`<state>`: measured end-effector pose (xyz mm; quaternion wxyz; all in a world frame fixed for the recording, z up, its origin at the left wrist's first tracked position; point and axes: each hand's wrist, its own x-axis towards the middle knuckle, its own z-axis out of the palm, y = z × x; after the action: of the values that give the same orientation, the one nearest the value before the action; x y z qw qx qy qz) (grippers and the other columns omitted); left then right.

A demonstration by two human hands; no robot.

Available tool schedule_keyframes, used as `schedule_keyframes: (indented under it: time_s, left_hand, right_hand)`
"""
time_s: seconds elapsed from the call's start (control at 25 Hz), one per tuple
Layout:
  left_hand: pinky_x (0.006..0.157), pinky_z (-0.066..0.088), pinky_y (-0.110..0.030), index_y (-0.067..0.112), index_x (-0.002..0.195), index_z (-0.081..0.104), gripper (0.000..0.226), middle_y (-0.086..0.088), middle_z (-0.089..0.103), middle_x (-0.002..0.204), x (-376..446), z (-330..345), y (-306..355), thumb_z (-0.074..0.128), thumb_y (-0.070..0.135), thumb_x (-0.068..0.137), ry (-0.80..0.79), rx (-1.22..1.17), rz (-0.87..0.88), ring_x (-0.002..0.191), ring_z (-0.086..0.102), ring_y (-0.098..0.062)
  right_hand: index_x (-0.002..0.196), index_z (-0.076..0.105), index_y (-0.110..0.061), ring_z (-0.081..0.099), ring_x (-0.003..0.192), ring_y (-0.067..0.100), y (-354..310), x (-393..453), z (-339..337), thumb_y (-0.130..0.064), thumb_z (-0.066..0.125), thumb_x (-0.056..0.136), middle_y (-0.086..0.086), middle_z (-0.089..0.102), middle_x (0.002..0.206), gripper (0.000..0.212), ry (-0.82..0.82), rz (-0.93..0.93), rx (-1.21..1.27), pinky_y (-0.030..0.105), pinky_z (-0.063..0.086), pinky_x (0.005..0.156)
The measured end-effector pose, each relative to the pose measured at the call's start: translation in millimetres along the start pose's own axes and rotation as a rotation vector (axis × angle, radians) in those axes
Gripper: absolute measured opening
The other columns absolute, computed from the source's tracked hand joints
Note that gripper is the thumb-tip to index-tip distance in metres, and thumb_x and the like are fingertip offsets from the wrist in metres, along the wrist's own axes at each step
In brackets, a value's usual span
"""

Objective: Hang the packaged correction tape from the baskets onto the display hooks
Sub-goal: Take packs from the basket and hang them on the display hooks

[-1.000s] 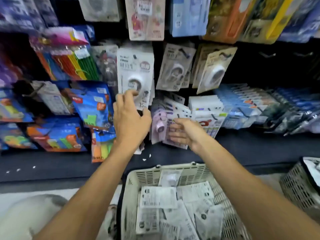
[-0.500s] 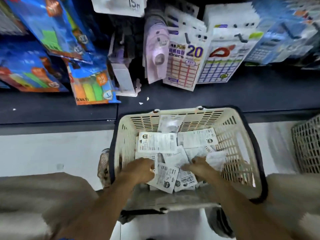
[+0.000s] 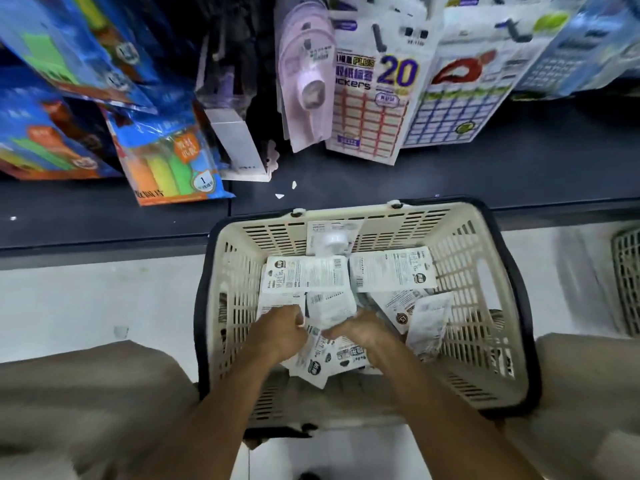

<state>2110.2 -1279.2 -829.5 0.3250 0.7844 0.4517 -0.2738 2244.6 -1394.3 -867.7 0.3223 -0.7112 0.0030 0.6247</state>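
Note:
A cream plastic basket (image 3: 460, 237) with a dark rim sits on the floor below the shelf, holding several white correction tape packs (image 3: 304, 275) lying face down. Both hands are inside it near the front. My left hand (image 3: 280, 330) is closed on the edge of a pack (image 3: 330, 306) in the middle of the pile. My right hand (image 3: 363, 330) grips the same cluster of packs (image 3: 318, 362) from the other side. One pack with a round white blister (image 3: 332, 239) leans against the basket's far wall.
Above the basket runs a dark shelf (image 3: 485, 168) with hanging goods: pink tape packs (image 3: 306, 88), sticker sheets (image 3: 377, 98), blue highlighter packs (image 3: 166, 157). A second basket (image 3: 627, 278) shows at the right edge. My knees frame the basket on both sides.
Both hands came down from the display hooks into the basket and closed on packs in the pile. The view tilted from the hooks down to the basket.

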Motion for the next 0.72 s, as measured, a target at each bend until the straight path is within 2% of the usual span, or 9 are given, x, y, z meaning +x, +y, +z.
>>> schedule_keyframes:
  time_s: [0.08, 0.16, 0.24, 0.32, 0.44, 0.48, 0.56, 0.64, 0.72]
  left_hand:
    - [0.081, 0.056, -0.032, 0.022, 0.114, 0.068, 0.020, -0.002, 0.072, 0.116, -6, -11, 0, 0.061, 0.022, 0.096, 0.063, -0.043, 0.003, 0.095, 0.067, -0.020]
    - [0.086, 0.058, -0.036, 0.025, 0.115, 0.067, 0.023, -0.002, 0.071, 0.120, -14, -26, 1, 0.072, 0.030, 0.093, 0.041, -0.245, 0.078, 0.097, 0.068, -0.020]
    - [0.106, 0.048, -0.040, 0.038, 0.128, 0.058, 0.064, 0.000, 0.056, 0.144, -29, -39, 15, 0.081, 0.060, 0.073, -0.118, -0.367, 0.304, 0.125, 0.057, -0.019]
    - [0.125, 0.015, -0.045, 0.053, 0.149, 0.028, 0.105, 0.012, 0.022, 0.166, -44, -43, 39, 0.077, 0.076, 0.060, -0.160, 0.023, 0.565, 0.150, 0.021, -0.012]
    - [0.124, -0.009, -0.033, 0.045, 0.160, 0.003, 0.106, 0.022, -0.002, 0.165, -58, -44, 58, 0.077, 0.037, 0.085, 0.162, 0.427, 0.839, 0.148, -0.004, 0.000]
    - [0.126, -0.005, -0.031, 0.045, 0.158, 0.005, 0.102, 0.022, 0.000, 0.164, -61, -48, 60, 0.075, 0.021, 0.088, 0.243, 0.395, 0.860, 0.148, 0.000, 0.002]
    - [0.126, 0.024, -0.033, 0.048, 0.156, 0.019, 0.092, 0.022, 0.023, 0.162, -70, -66, 59, 0.071, 0.010, 0.090, 0.297, 0.242, 0.888, 0.139, 0.025, 0.015]
    - [0.098, 0.050, -0.029, 0.048, 0.150, 0.042, 0.070, 0.011, 0.059, 0.146, -82, -93, 60, 0.072, 0.020, 0.093, 0.329, 0.114, 0.821, 0.093, 0.055, 0.027]
    - [0.078, 0.050, -0.026, 0.039, 0.139, 0.057, 0.056, 0.008, 0.073, 0.120, -91, -120, 63, 0.077, 0.022, 0.089, 0.374, -0.191, 0.657, 0.080, 0.068, 0.006]
  right_hand:
    - [0.100, 0.066, -0.020, 0.063, 0.109, 0.016, -10, -8, -13, -0.001, 0.088, 0.067, -0.005, 0.072, 0.114, 0.045, -0.002, 0.007, -0.040, 0.024, 0.048, 0.085]
    - [0.105, 0.065, -0.016, 0.053, 0.122, 0.021, -23, -22, -39, -0.007, 0.088, 0.068, 0.001, 0.068, 0.118, 0.045, 0.004, 0.053, -0.052, 0.039, 0.038, 0.108]
    - [0.119, 0.063, -0.015, 0.046, 0.130, 0.027, -35, -45, -68, -0.016, 0.088, 0.068, 0.008, 0.058, 0.139, 0.057, 0.011, 0.071, -0.069, 0.045, 0.029, 0.114]
    - [0.129, 0.060, -0.015, 0.040, 0.141, 0.033, -46, -71, -90, -0.023, 0.088, 0.064, 0.013, 0.047, 0.151, 0.071, -0.005, 0.055, -0.054, 0.054, 0.025, 0.119]
    - [0.124, 0.065, -0.010, 0.064, 0.121, 0.035, -51, -102, -110, -0.027, 0.089, 0.062, 0.014, 0.068, 0.130, 0.069, -0.093, -0.036, 0.099, 0.056, 0.047, 0.105]
    - [0.120, 0.068, -0.008, 0.072, 0.107, 0.033, -52, -110, -113, -0.029, 0.088, 0.067, 0.015, 0.073, 0.120, 0.060, -0.110, -0.070, 0.187, 0.049, 0.057, 0.091]
    - [0.118, 0.070, -0.006, 0.076, 0.092, 0.034, -51, -123, -116, -0.032, 0.083, 0.073, 0.018, 0.075, 0.113, 0.053, -0.079, -0.091, 0.390, 0.044, 0.062, 0.070]
    - [0.123, 0.067, -0.003, 0.075, 0.088, 0.035, -58, -135, -119, -0.027, 0.080, 0.075, 0.021, 0.075, 0.111, 0.055, -0.024, -0.130, 0.535, 0.049, 0.064, 0.069]
    - [0.127, 0.064, -0.002, 0.076, 0.082, 0.034, -82, -156, -123, -0.023, 0.077, 0.077, 0.021, 0.076, 0.105, 0.056, -0.013, -0.238, 0.568, 0.049, 0.063, 0.063]
